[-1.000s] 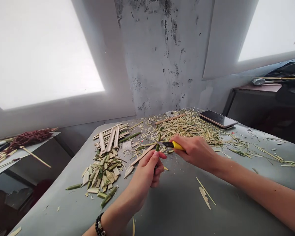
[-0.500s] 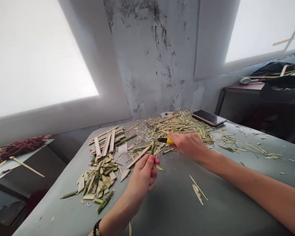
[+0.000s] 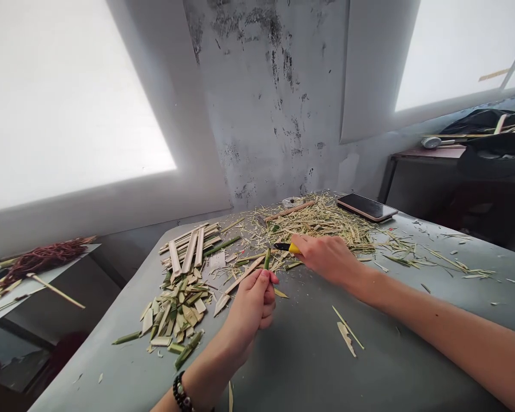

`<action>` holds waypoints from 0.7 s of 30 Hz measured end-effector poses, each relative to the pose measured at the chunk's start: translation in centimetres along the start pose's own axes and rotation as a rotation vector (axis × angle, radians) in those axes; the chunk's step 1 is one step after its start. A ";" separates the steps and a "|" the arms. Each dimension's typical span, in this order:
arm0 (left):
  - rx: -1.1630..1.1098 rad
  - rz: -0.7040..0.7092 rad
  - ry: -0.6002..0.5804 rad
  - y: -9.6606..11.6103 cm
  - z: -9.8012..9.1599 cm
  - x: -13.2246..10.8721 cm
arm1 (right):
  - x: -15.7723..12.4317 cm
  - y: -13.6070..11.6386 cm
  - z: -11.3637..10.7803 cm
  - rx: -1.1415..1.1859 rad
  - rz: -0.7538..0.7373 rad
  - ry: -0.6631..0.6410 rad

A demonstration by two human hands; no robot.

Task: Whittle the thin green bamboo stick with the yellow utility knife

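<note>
Two hands over desk (image 3: 309,366): left hand (image 3: 252,306) pinches green stick (image 3: 266,259); right hand (image 3: 326,256), clenched on yellow knife (image 3: 286,247), now drawn clear of stick; cut stroke ended.

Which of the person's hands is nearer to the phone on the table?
Right. The right hand, holding the yellow knife, lies just in front of the phone; the left hand is farther back.

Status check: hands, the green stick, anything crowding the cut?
Left hand pinching green stick upright. Right hand gripping yellow knife, blade beside stick. Cut pieces and shavings nearby.
</note>
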State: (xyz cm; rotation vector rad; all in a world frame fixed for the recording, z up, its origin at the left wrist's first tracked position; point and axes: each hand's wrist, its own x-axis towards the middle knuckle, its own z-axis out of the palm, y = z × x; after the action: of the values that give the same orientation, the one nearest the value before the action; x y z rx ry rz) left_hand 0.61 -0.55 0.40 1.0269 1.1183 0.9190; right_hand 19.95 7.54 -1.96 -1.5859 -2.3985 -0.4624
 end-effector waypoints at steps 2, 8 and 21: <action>0.003 -0.008 -0.023 -0.4 0.3 -0.4 | 0.5 1.0 0.1 -0.013 0.063 -0.022; -0.015 -0.030 -0.240 -1.7 1.7 -1.3 | 1.2 7.5 -0.1 -0.073 0.392 0.051; 0.028 0.140 0.017 -0.8 0.2 0.3 | -0.8 2.5 0.5 0.242 -0.283 0.221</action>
State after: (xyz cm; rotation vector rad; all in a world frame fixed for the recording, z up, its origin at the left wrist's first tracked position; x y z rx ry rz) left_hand 0.89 -0.48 -0.47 1.1332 1.0863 1.0279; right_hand 22.60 7.95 -2.42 -1.0448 -2.4072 -0.3579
